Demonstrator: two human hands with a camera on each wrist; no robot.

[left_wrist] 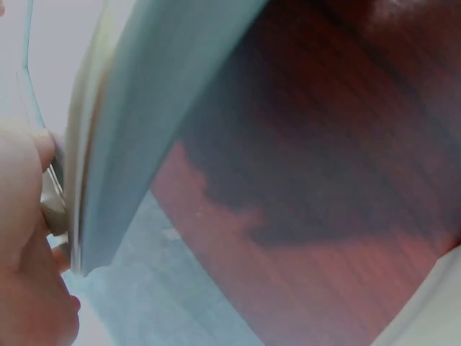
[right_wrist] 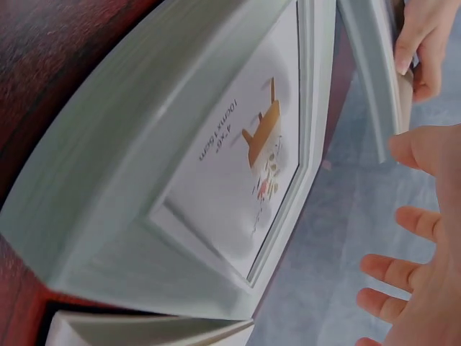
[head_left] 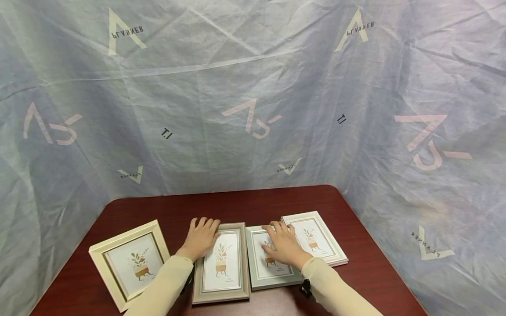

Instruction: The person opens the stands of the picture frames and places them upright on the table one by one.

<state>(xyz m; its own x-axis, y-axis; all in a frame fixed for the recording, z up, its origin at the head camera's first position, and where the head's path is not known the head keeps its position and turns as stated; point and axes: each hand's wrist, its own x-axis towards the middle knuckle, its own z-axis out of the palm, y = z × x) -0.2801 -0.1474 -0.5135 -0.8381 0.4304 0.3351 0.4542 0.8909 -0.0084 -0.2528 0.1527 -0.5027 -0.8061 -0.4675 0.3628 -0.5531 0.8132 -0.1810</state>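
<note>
Picture frames with printed plant inserts lie across the table in the head view. My left hand (head_left: 200, 237) is at the upper left edge of a taupe picture frame (head_left: 227, 281). In the left wrist view, its thumb and fingers grip a frame's edge (left_wrist: 137, 144); the right wrist view also shows that frame tilted. My right hand (head_left: 285, 243) is over a pale green picture frame (head_left: 272, 282), its fingers spread in the right wrist view and holding nothing. Whether it touches the frame is unclear. A white picture frame (head_left: 320, 239) lies just right of the green one.
A cream picture frame (head_left: 161, 240) stands angled at the left, beside my left sleeve (head_left: 166, 281). The dark red table (head_left: 237, 204) ends at a grey printed cloth (head_left: 205, 166) hanging behind and at both sides.
</note>
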